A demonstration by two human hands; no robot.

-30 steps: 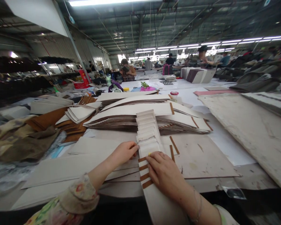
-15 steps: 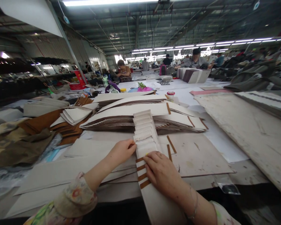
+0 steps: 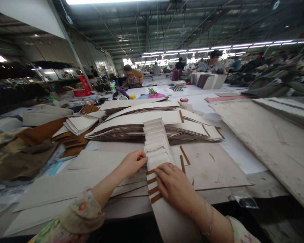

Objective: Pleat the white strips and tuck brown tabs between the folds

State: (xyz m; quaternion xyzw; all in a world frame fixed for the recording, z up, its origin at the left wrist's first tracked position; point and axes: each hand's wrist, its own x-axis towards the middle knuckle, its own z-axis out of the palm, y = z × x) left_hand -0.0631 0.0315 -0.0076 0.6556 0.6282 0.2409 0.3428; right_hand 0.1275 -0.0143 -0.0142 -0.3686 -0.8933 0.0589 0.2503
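Observation:
A row of overlapping white strips [image 3: 155,143] runs away from me, fanned in steps across the table. My left hand [image 3: 134,163] is closed in a pinch at the left edge of this row; what lies between its fingertips is hidden. Nearer to me, long white pieces with brown end bands [image 3: 152,181] lie staggered, several bands showing. Over their right side rests my right hand [image 3: 176,185], its fingers laid flat and its palm down. A small yellow spot shows by its index fingertip.
Behind the row lies a bowed stack of long white pieces [image 3: 131,130]. Brown pieces [image 3: 71,143] are piled at left, flat pale sheets [image 3: 73,182] beside my left arm. A large board [image 3: 263,131] is at right. Two loose brown strips [image 3: 184,155] lie nearby. People work farther back.
Both hands keep almost the same place on the strips. The view has shifted slightly. In the background, a person at the far left of the table has leaned over.

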